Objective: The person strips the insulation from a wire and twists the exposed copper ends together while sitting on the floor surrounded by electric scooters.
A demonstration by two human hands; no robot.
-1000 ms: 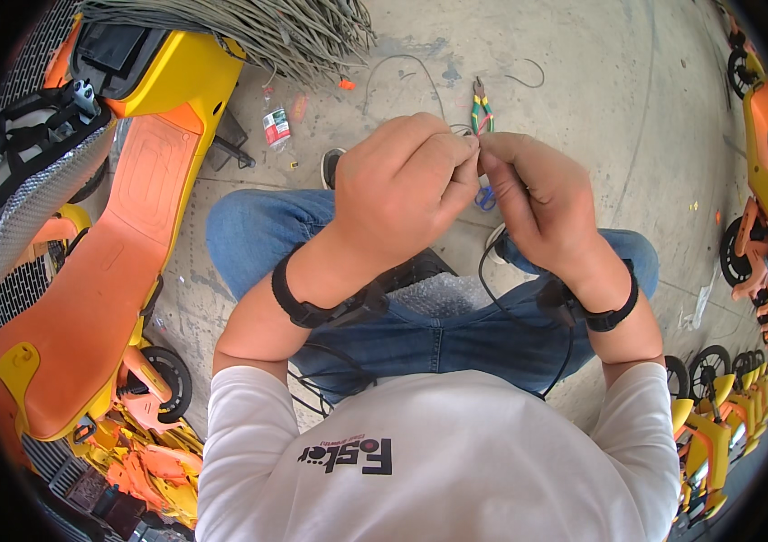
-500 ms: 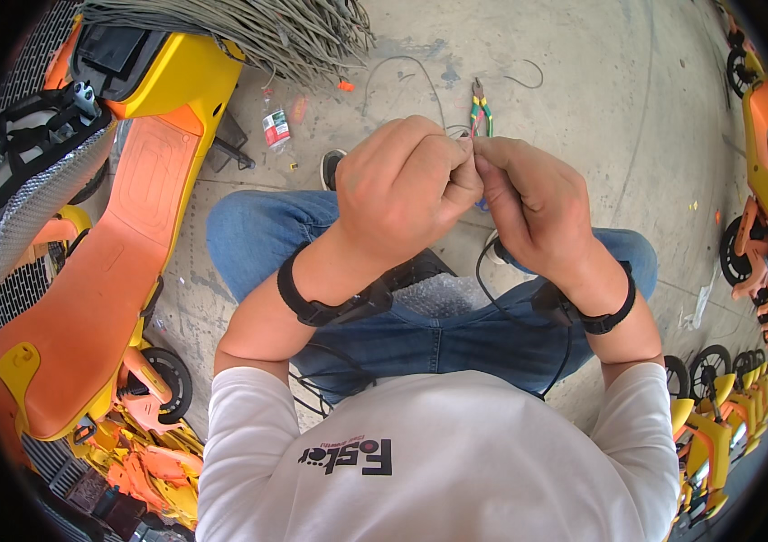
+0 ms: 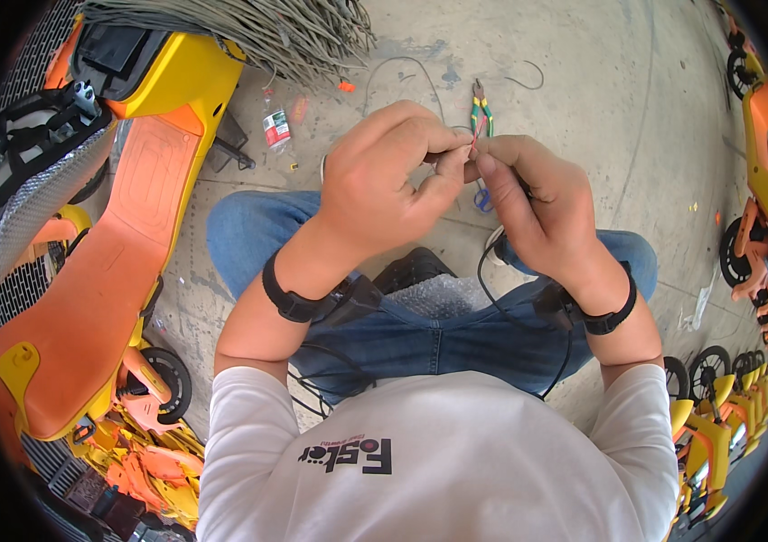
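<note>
Grey concrete floor (image 3: 583, 81) surrounds the seated person, with an orange-and-yellow plastic scooter body (image 3: 104, 298) on the left and a thick bundle of grey cables (image 3: 298, 36) at the upper left. Near the bundle lies a clear plastic bottle with a red and white label (image 3: 276, 131).

Position of workpiece: the thin red wire (image 3: 476, 139) is between the two hands, raised in front of the lap.

Left hand (image 3: 384, 181): thumb and index fingertip appear pinched on the wire. Right hand (image 3: 542, 203): thumb and index fingertip also appear pinched there, facing the left. Exact contact points are too small to tell. A slim dark grey cable (image 3: 436, 93) curves across the floor beyond the hands; whether it joins the wire is hidden.

Recommended handling: pinch close to the working point, since a thin strand probably bends or slips if held far back. Steady it with one hand and make small movements with the other. Apply even, light force; a sharp tug could break the wire.

Metal pliers with green-and-yellow handles (image 3: 475, 116) lie just beyond the fingertips. A tool with blue looped handles (image 3: 483, 200) lies below the hands, partly covered.
</note>
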